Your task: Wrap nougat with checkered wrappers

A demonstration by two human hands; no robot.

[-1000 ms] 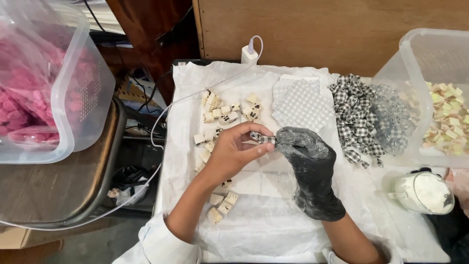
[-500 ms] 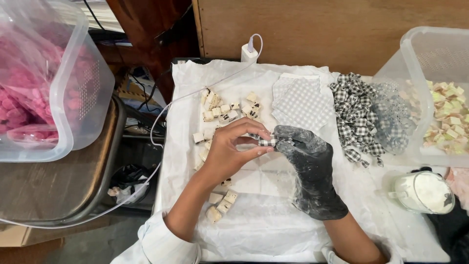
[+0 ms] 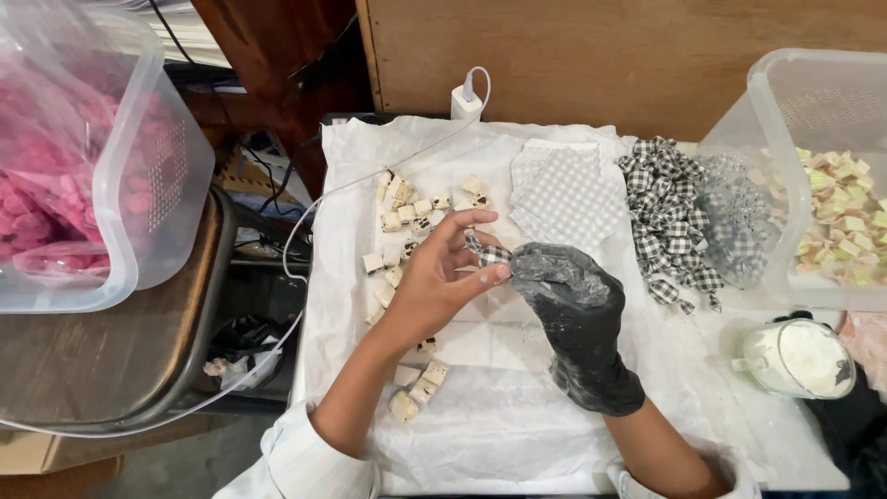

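My bare left hand [image 3: 434, 282] and my right hand [image 3: 577, 319], which wears a black glove, meet over the white-covered table [image 3: 499, 434]. Between their fingertips they pinch a small sweet in a black-and-white checked wrapper [image 3: 488, 253], each hand on one end. Bare cream-coloured sweet cubes [image 3: 407, 217] lie scattered just left of my left hand. A few more cubes [image 3: 418, 388] lie beside my left forearm. A stack of flat checked wrapper sheets [image 3: 562, 192] sits behind my hands.
A heap of wrapped checked sweets [image 3: 673, 222] lies at the right. Beyond it stands a clear tub of pale cubes [image 3: 836, 217]. A clear bin of pink sweets [image 3: 69, 176] sits on a metal table at left. A white cup [image 3: 796, 359] stands at right. A charger with cable [image 3: 467, 97] lies at the back.
The hands stay together at the same spot on the wrapped sweet. My left fingers have shifted slightly around the wrapper end.
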